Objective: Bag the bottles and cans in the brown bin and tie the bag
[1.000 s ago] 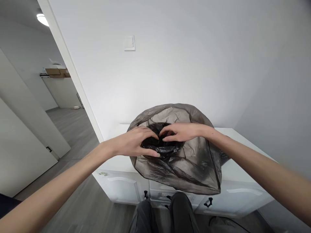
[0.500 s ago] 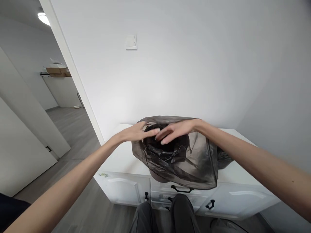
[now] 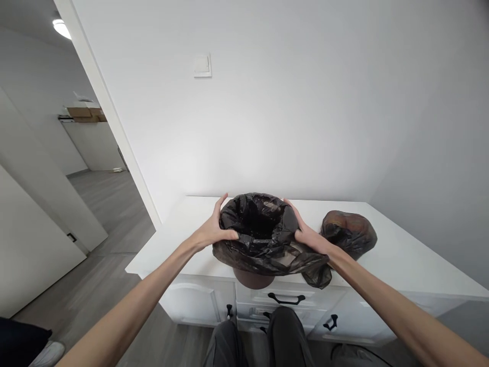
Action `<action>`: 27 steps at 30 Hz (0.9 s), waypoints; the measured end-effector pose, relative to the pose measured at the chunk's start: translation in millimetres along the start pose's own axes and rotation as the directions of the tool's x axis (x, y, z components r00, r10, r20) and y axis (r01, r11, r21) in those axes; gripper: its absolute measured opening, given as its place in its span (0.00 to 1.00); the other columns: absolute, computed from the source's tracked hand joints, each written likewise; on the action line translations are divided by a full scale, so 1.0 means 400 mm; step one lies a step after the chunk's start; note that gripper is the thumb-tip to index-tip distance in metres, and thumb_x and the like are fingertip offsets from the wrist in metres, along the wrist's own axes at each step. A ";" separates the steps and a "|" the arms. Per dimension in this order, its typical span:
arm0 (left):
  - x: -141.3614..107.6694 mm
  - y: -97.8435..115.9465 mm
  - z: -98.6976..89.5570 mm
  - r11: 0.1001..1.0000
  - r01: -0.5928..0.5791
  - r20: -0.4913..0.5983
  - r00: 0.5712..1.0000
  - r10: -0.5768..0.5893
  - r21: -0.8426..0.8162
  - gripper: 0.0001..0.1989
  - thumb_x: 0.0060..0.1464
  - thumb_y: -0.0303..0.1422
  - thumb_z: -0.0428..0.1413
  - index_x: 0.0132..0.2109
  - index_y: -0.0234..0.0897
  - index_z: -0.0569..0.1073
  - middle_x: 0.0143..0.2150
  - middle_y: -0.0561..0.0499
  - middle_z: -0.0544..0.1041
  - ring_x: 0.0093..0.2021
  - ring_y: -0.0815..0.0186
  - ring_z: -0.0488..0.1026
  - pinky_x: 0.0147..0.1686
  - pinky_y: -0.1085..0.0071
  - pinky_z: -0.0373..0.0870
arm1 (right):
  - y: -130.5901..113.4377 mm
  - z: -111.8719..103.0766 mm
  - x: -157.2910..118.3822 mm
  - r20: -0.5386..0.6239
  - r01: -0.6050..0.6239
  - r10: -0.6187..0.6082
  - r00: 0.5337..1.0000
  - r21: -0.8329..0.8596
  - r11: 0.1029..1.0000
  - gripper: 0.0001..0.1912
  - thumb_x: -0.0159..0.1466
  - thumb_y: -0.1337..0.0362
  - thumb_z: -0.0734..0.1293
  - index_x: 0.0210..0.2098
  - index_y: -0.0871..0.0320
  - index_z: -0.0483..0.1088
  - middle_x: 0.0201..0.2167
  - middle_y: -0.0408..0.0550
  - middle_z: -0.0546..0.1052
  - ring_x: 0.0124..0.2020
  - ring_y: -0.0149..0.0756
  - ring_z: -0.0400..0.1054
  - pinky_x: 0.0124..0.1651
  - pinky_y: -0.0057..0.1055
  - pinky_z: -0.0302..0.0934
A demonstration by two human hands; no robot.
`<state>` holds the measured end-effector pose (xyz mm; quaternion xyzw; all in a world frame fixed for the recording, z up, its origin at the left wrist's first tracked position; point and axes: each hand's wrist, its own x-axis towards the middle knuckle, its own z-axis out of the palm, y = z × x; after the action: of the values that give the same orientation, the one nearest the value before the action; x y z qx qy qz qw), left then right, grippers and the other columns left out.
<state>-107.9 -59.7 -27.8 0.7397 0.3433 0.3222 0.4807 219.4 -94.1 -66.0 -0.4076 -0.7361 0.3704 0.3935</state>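
A brown trash bin [image 3: 252,279] is at the front of the white cabinet top, its mouth facing up toward me. A thin black garbage bag [image 3: 263,260] lines it and hangs folded over the rim, loose on the right side. My left hand [image 3: 216,228] clasps the left side of the lined rim, thumb over the near edge and fingers behind. On the opposite side my right hand [image 3: 307,235] grips the rim through the bag. Only the bin's lower part shows beneath the plastic.
On the cabinet top [image 3: 397,255], to the right, lies another dark bag [image 3: 349,232] with brownish contents. Drawers with black handles [image 3: 286,298] face my knees. A white wall [image 3: 286,112] stands close behind, and a doorway opens at left. Someone's shoe [image 3: 49,353] shows lower left.
The bag's spread-out edge has come down around the bin's rim. Both hands have moved from the bin's opening to its two sides and now clasp it. The dark bag at right is uncovered.
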 end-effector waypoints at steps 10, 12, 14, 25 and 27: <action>-0.192 -0.172 0.077 0.926 0.022 -0.130 0.991 0.029 0.377 0.75 0.41 0.52 0.72 0.75 0.50 0.23 0.79 0.39 0.34 0.78 0.45 0.40 0.74 0.49 0.48 | 0.009 0.078 -0.126 -0.060 -0.030 0.016 0.998 -0.248 0.968 0.59 0.56 0.46 0.76 0.76 0.48 0.39 0.69 0.60 0.63 0.71 0.58 0.56 0.71 0.60 0.52; -0.251 -0.226 0.059 0.891 0.101 -0.155 0.987 -0.035 0.442 0.71 0.45 0.54 0.69 0.76 0.51 0.25 0.80 0.44 0.33 0.78 0.47 0.38 0.75 0.50 0.46 | -0.025 0.049 -0.153 -0.145 -0.024 -0.032 0.989 -0.370 0.929 0.52 0.61 0.47 0.72 0.75 0.46 0.43 0.70 0.58 0.62 0.71 0.58 0.57 0.70 0.60 0.55; -0.296 -0.273 0.032 0.849 0.161 -0.164 0.982 -0.089 0.504 0.63 0.52 0.56 0.64 0.76 0.50 0.27 0.80 0.45 0.33 0.78 0.50 0.37 0.75 0.51 0.46 | -0.077 0.016 -0.172 -0.224 -0.019 -0.099 0.969 -0.472 0.881 0.43 0.65 0.50 0.68 0.74 0.42 0.47 0.70 0.56 0.62 0.66 0.55 0.63 0.66 0.56 0.61; -0.189 -0.434 -0.036 0.531 0.521 -0.527 0.836 -0.156 0.668 0.42 0.67 0.51 0.38 0.71 0.16 0.55 0.74 0.26 0.54 0.76 0.42 0.46 0.74 0.48 0.43 | -0.233 0.015 -0.044 0.121 0.150 -0.092 0.988 -0.691 0.707 0.19 0.69 0.43 0.63 0.41 0.51 0.74 0.39 0.50 0.79 0.32 0.43 0.73 0.34 0.37 0.65; -0.190 -0.454 -0.028 0.489 0.511 -0.533 0.839 -0.107 0.706 0.39 0.66 0.51 0.39 0.70 0.21 0.59 0.74 0.28 0.57 0.76 0.43 0.48 0.74 0.48 0.43 | -0.220 -0.008 -0.017 0.079 0.129 -0.103 0.992 -0.698 0.705 0.20 0.68 0.42 0.64 0.37 0.51 0.73 0.35 0.49 0.78 0.32 0.43 0.72 0.33 0.35 0.63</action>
<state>-195.1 -61.6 -204.6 0.7115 0.6786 0.1779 0.0399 197.3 -134.0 9.8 -0.4729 -0.8522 0.0449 0.2195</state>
